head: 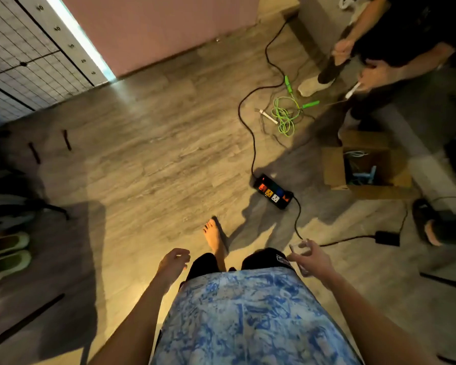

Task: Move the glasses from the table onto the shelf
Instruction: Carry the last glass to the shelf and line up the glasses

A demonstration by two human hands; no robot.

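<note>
My right hand (pixel 313 260) grips a clear drinking glass (pixel 299 250) at hip height, to the right of my body, over the wooden floor. The glass is tilted and partly hidden by my fingers. My left hand (pixel 174 263) hangs to the left of my body with its fingers loosely curled and holds nothing. Neither the table nor the shelf is in view.
A black power strip (pixel 273 191) with its cable lies on the floor ahead. A green skipping rope (pixel 284 114), an open cardboard box (pixel 363 167) and another person (pixel 395 46) are at the right. Shoes (pixel 7 252) sit at the left edge.
</note>
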